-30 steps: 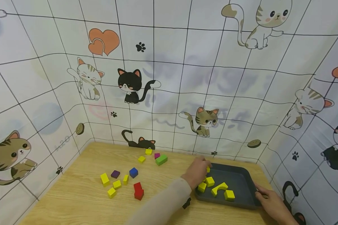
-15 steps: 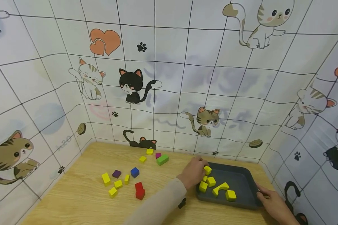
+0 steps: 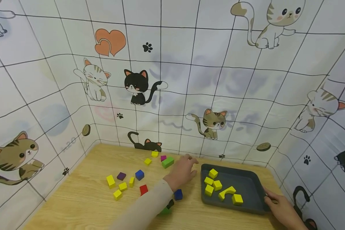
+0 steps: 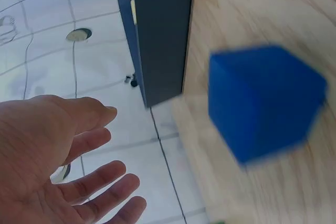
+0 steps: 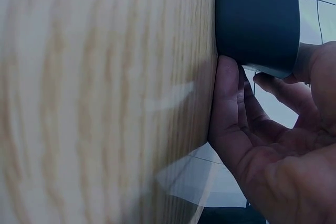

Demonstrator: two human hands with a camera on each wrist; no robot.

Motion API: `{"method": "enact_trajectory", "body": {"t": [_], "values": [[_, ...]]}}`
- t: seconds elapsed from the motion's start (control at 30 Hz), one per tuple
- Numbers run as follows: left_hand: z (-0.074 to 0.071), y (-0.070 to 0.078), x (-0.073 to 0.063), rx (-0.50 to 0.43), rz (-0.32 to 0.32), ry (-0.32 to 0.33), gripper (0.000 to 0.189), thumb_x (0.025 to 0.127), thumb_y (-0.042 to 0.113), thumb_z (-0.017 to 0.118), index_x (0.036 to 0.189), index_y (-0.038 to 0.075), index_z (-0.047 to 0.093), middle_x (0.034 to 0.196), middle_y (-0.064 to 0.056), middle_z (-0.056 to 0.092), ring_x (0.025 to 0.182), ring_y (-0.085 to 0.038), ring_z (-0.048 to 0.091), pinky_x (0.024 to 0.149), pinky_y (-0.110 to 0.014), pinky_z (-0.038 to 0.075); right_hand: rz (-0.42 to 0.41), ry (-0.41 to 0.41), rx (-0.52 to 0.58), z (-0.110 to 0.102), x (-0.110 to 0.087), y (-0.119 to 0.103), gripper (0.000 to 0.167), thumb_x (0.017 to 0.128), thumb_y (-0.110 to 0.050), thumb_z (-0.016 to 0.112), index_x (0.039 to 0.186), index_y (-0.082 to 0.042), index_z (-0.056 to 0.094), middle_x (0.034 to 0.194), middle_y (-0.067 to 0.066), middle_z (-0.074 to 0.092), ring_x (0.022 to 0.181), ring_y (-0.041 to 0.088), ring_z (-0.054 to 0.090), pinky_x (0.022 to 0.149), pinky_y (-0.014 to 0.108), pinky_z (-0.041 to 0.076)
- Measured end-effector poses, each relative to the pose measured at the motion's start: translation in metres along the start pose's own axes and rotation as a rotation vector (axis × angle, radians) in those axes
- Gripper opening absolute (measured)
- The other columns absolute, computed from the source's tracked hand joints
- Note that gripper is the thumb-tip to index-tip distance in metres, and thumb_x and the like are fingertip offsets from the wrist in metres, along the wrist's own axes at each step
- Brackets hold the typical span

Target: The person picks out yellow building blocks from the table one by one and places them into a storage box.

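Note:
My left hand [image 3: 181, 172] hovers over the table left of the dark grey tray [image 3: 247, 183], its fingers spread and holding nothing. In the left wrist view, a blue block [image 4: 265, 103] lies near it. My right hand [image 3: 284, 206] grips the tray's right edge. The right wrist view shows the thumb over the rim and fingers against the tray's wall. Inside the tray are several yellow blocks [image 3: 213, 173] and a yellow arch block [image 3: 227, 192], toward its left and front.
Left of my left hand lie several yellow blocks [image 3: 110, 181], a purple block [image 3: 121, 176], a blue block [image 3: 139, 174] and a green block [image 3: 168, 162]. My left forearm partly covers a red block [image 3: 143, 189] and another green block [image 3: 165, 210]. Cat-printed sheeting surrounds the wooden table [image 3: 74, 198].
My left hand has drawn back from the tray's left side toward the left, uncovering the yellow blocks there and a blue block. The right hand keeps its place on the tray.

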State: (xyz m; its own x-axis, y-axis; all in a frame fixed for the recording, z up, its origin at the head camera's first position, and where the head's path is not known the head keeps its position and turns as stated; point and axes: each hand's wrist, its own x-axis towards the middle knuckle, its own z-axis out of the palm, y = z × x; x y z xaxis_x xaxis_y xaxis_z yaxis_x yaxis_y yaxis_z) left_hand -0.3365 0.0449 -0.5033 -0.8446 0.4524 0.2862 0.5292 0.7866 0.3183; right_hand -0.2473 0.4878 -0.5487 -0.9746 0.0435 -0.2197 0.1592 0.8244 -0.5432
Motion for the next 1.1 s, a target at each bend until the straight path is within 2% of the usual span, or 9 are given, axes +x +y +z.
{"method": "enact_trajectory", "body": {"t": [0.1, 0.3, 0.43, 0.53, 0.73, 0.8, 0.97, 1.1], "values": [[-0.009, -0.015, -0.009, -0.027, -0.032, 0.004, 0.038, 0.110, 0.025, 0.084, 0.146, 0.015, 0.078, 0.149, -0.012, 0.072, 0.134, -0.028, 0.073, 0.110, -0.038, 0.068, -0.009, -0.003, 0.003, -0.001, 0.002, 0.003, 0.069, 0.122, -0.033, 0.055, 0.177, 0.003, 0.034, 0.172, 0.042, 0.042, 0.151, 0.072, 0.052, 0.105, 0.071, 0.063], [-0.028, -0.047, -0.030, 0.004, -0.063, 0.071, 0.037, 0.108, 0.026, 0.087, 0.143, 0.015, 0.079, 0.144, -0.013, 0.074, 0.128, -0.032, 0.075, 0.098, -0.044, 0.071, -0.005, -0.020, 0.023, 0.000, 0.007, 0.009, 0.073, 0.122, -0.039, 0.057, 0.177, 0.003, 0.034, 0.173, 0.042, 0.041, 0.152, 0.071, 0.051, 0.105, 0.069, 0.063], [-0.041, -0.070, -0.048, -0.024, -0.099, 0.109, 0.036, 0.105, 0.021, 0.089, 0.140, 0.013, 0.081, 0.142, -0.017, 0.075, 0.125, -0.037, 0.077, 0.100, -0.050, 0.070, 0.001, -0.024, 0.017, 0.001, 0.008, 0.010, 0.075, 0.122, -0.043, 0.056, 0.177, 0.002, 0.034, 0.172, 0.042, 0.041, 0.151, 0.072, 0.052, 0.098, 0.063, 0.064], [-0.050, -0.089, -0.061, -0.028, -0.147, 0.121, 0.039, 0.103, 0.018, 0.090, 0.140, 0.011, 0.081, 0.142, -0.020, 0.075, 0.123, -0.039, 0.078, 0.100, -0.055, 0.070, 0.002, -0.034, 0.022, 0.001, 0.008, 0.011, 0.075, 0.123, -0.044, 0.055, 0.178, 0.002, 0.033, 0.174, 0.042, 0.039, 0.152, 0.072, 0.050, 0.098, 0.062, 0.064], [-0.070, -0.117, -0.090, -0.030, -0.281, 0.122, 0.038, 0.106, 0.020, 0.088, 0.142, 0.011, 0.079, 0.150, -0.021, 0.072, 0.135, -0.043, 0.073, 0.112, -0.061, 0.066, 0.026, -0.022, 0.005, 0.000, 0.006, 0.009, 0.075, 0.122, -0.043, 0.056, 0.177, 0.003, 0.033, 0.173, 0.042, 0.039, 0.152, 0.073, 0.049, 0.102, 0.069, 0.063], [-0.076, -0.126, -0.101, -0.030, -0.317, 0.127, 0.038, 0.106, 0.019, 0.087, 0.142, 0.011, 0.079, 0.149, -0.021, 0.072, 0.134, -0.042, 0.073, 0.113, -0.060, 0.066, 0.024, -0.013, 0.004, 0.000, 0.006, 0.007, 0.075, 0.122, -0.042, 0.056, 0.177, 0.003, 0.034, 0.172, 0.043, 0.041, 0.151, 0.073, 0.051, 0.102, 0.070, 0.063], [-0.091, -0.152, -0.128, -0.001, -0.350, 0.144, 0.038, 0.107, 0.019, 0.086, 0.143, 0.010, 0.079, 0.148, -0.024, 0.072, 0.131, -0.046, 0.073, 0.111, -0.065, 0.065, 0.004, -0.002, 0.023, 0.000, 0.004, 0.005, 0.071, 0.122, -0.037, 0.055, 0.177, 0.004, 0.035, 0.173, 0.043, 0.040, 0.150, 0.072, 0.052, 0.102, 0.068, 0.064], [-0.097, -0.176, -0.152, 0.000, -0.373, 0.165, 0.039, 0.106, 0.019, 0.086, 0.143, 0.008, 0.079, 0.147, -0.025, 0.072, 0.123, -0.044, 0.074, 0.102, -0.064, 0.067, 0.002, -0.005, 0.016, 0.000, 0.002, 0.003, 0.069, 0.123, -0.036, 0.055, 0.176, 0.004, 0.035, 0.171, 0.044, 0.043, 0.150, 0.073, 0.052, 0.102, 0.069, 0.064]]}}
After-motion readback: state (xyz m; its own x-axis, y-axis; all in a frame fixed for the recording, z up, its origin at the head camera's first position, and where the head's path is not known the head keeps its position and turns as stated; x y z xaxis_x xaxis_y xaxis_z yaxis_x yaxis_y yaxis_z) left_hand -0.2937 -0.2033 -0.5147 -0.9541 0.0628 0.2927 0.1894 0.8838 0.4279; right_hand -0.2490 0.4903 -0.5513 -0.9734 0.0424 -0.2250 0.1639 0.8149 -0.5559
